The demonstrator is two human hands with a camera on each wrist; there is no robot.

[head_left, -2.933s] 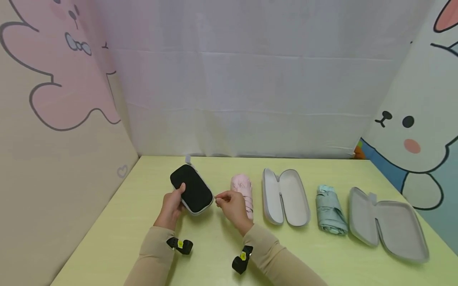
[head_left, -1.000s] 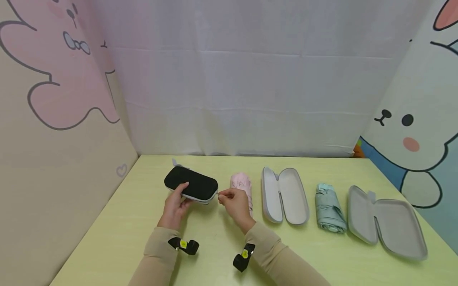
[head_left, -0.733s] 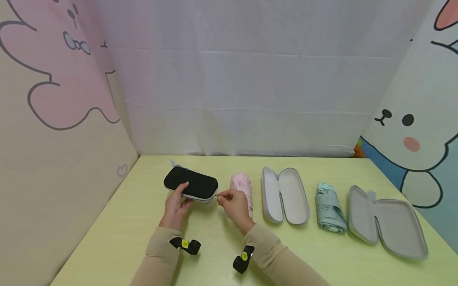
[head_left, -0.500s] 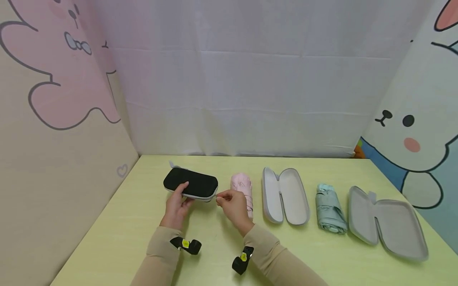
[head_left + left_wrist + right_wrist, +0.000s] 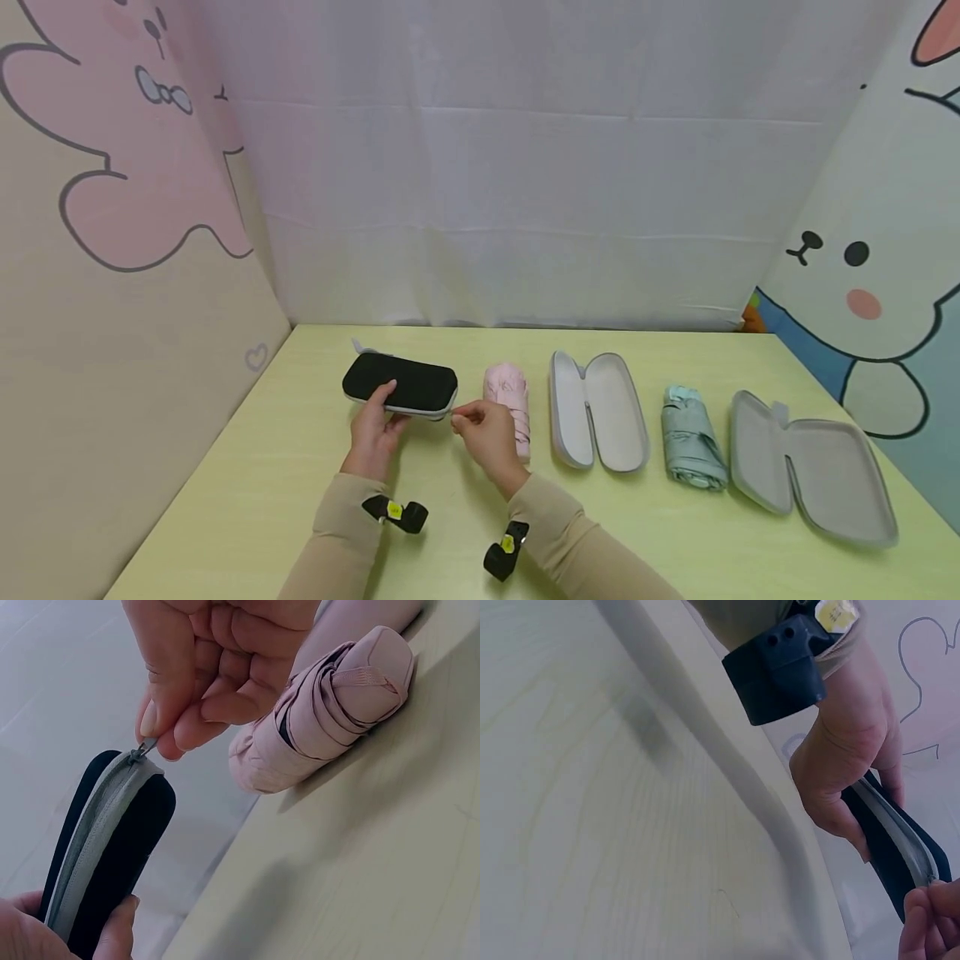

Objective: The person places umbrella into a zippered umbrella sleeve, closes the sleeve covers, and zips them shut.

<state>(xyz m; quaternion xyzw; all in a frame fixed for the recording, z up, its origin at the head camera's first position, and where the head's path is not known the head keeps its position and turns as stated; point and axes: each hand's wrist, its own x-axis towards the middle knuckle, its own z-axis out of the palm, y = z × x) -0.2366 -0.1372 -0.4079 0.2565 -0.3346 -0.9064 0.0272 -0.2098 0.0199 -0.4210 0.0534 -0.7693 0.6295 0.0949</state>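
My left hand [image 5: 372,433] grips a black zip case [image 5: 401,385] with a grey zip edge, thumb on top and fingers underneath, held above the table. A small grey loop sticks out at its far left corner. At the case's right end, thumb and forefinger of my right hand [image 5: 491,442] pinch the metal zipper pull [image 5: 148,745]. In the left wrist view the slider sits at the case's end, on the grey zip tape [image 5: 90,840]. Just behind the right hand lies a pink rolled bundle [image 5: 507,396], apparently a folded umbrella, partly covered by that hand.
To the right on the yellow table [image 5: 240,508] lie an open narrow grey case [image 5: 617,417], a green rolled bundle [image 5: 692,442] like a folded umbrella, and a wider open grey case [image 5: 843,483]. A white curtain [image 5: 510,208] hangs behind the table.
Since the first frame the left hand has turned the black case from a steep slant to nearly sideways. In the last second it has shifted only slightly; the right hand keeps its pinch.
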